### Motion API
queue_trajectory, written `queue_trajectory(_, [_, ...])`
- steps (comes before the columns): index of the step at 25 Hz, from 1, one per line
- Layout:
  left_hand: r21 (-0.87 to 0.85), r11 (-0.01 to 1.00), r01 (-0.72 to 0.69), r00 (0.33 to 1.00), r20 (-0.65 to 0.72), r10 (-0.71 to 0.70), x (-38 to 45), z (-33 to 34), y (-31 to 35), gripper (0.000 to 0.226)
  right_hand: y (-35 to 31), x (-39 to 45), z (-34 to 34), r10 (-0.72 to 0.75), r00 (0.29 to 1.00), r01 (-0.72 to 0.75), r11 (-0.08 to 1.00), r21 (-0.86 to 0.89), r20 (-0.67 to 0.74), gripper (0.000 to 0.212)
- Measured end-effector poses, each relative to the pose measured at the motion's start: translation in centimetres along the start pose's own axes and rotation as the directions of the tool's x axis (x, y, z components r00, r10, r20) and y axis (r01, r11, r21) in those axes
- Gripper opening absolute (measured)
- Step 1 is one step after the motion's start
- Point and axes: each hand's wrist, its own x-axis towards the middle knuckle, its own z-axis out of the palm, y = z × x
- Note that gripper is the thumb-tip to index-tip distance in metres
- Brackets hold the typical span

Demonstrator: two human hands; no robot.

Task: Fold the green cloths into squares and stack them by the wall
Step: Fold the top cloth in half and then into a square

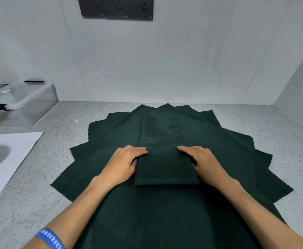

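At nine o'clock on the speckled counter (61,141), a clear lidded container (21,103) is sitting against the wall (165,60), with white paper (8,155) lying nearer; a black socket strip (117,8) is hanging at twelve o'clock. Nothing is blocking the hands. Dark green cloths (228,150) with pinked edges are lying fanned at centre. On top, a folded cloth (162,159) is forming a narrow strip, its long axis running six to twelve o'clock. The left hand (123,163) and right hand (203,163) are gripping its side edges, fingers on top.
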Motion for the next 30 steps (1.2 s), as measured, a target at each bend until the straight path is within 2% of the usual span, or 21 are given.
queue_trajectory(1, [-0.009,1.0,0.011,0.999,-0.032,-0.011,0.2,0.1,0.3,0.046,-0.3,0.1,0.1,-0.016,0.998,0.016,1.0,-0.004,-0.053,0.037])
queue_trajectory(3, [-0.036,0.999,0.036,0.998,-0.054,-0.038,0.2,-0.3,1.0,0.048,-0.3,0.0,0.0,-0.036,0.997,0.037,0.999,0.007,-0.069,0.04])
queue_trajectory(6, [-0.036,0.998,0.056,0.998,0.024,-0.055,-1.9,-1.8,2.6,0.046,-1.0,-2.0,-1.5,0.002,1.0,-0.003,0.996,0.088,0.014,0.043])
queue_trajectory(9, [-0.027,1.0,-0.005,0.997,0.074,0.007,-5.8,-3.0,4.9,0.042,-2.8,-6.5,-2.9,0.069,0.993,-0.086,0.98,0.179,0.1,0.044])
queue_trajectory(12, [-0.042,0.999,-0.024,0.997,0.075,0.027,-9.6,-3.3,6.9,0.038,-4.9,-9.8,-4.4,0.01,0.989,-0.049,0.963,0.264,0.147,0.046])
queue_trajectory(13, [-0.088,0.995,0.036,0.996,0.081,-0.029,-10.3,-3.4,7.4,0.036,-5.7,-9.7,-5.0,-0.011,0.985,-0.045,0.947,0.318,0.172,0.04])
queue_trajectory(14, [-0.156,0.982,0.108,0.991,0.095,-0.094,-10.6,-2.9,7.1,0.036,-6.6,-9.1,-5.6,0.005,0.974,-0.099,0.908,0.407,0.226,0.033])
queue_trajectory(16, [-0.31,0.91,0.274,0.961,0.109,-0.252,-9.4,-2.4,7.1,0.034,-7.7,-7.0,-6.5,0.132,0.918,-0.334,0.765,0.551,0.373,0.02])
queue_trajectory(18, [-0.365,0.806,0.465,0.882,0.112,-0.458,-7.2,-2.5,7.8,0.009,-8.0,-5.1,-6.5,0.358,0.778,-0.611,0.621,0.491,0.516,0.03])
queue_trajectory(19, [-0.338,0.76,0.554,0.826,0.111,-0.553,-6.4,-2.7,8.5,0.017,-7.9,-4.5,-6.3,0.466,0.687,-0.718,0.555,0.42,0.557,0.037])
queue_trajectory(20, [-0.325,0.713,0.621,0.775,0.114,-0.622,-5.9,-2.7,9.0,0.019,-7.7,-4.2,-6.0,0.54,0.627,-0.775,0.509,0.376,0.562,0.041])
queue_trajectory(22, [-0.387,0.655,0.648,0.747,0.158,-0.646,-6.1,-2.7,9.5,0.023,-7.6,-4.3,-5.4,0.612,0.602,-0.799,0.469,0.377,0.513,0.041])
queue_trajectory(23, [-0.433,0.637,0.638,0.753,0.178,-0.633,-6.4,-2.8,9.5,0.031,-7.7,-4.5,-5.2,0.63,0.604,-0.796,0.449,0.405,0.488,0.038])
queue_trajectory(25, [-0.479,0.65,0.59,0.789,0.169,-0.591,-7.2,-2.7,9.2,0.029,-7.9,-4.8,-5.1,0.66,0.615,-0.779,0.422,0.464,0.432,0.032])
queue_trajectory(27, [-0.473,0.687,0.551,0.812,0.115,-0.572,-7.5,-2.7,9.0,0.018,-8.1,-5.0,-4.8,0.665,0.648,-0.75,0.471,0.465,0.371,0.027])
queue_trajectory(30, [-0.437,0.739,0.512,0.833,0.043,-0.552,-7.6,-2.7,9.1,0.015,-8.5,-4.7,-4.2,0.667,0.686,-0.726,0.598,0.341,0.291,0.025])
